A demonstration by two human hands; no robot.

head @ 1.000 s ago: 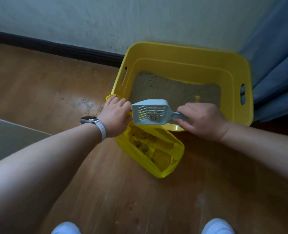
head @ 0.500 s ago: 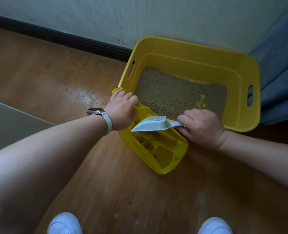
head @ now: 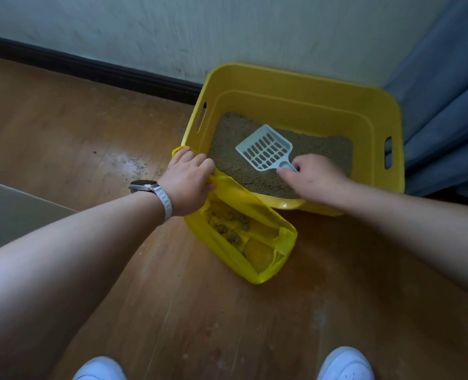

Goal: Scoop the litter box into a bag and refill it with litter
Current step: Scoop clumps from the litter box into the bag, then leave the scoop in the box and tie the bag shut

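A yellow litter box (head: 304, 86) stands against the wall, holding grey-brown litter (head: 323, 149). My right hand (head: 312, 176) grips the handle of a pale blue slotted scoop (head: 265, 148), which is empty and lies over the litter inside the box. My left hand (head: 189, 179) grips the rim of a yellow plastic bag (head: 227, 250) beside the box's near left corner. The bag's mouth is held wide, and several brown clumps (head: 231, 229) lie inside it.
Wooden floor (head: 90, 127) runs all around, with scattered litter specks left of the box. A blue curtain (head: 443, 105) hangs at the right, touching the box. A grey surface (head: 11, 212) juts in at the left edge. My white shoes (head: 345, 363) show at the bottom.
The scoop held clumps over the bag, tipped them in, and has now moved back over the litter in the box, empty. My left hand stays on the bag's rim.
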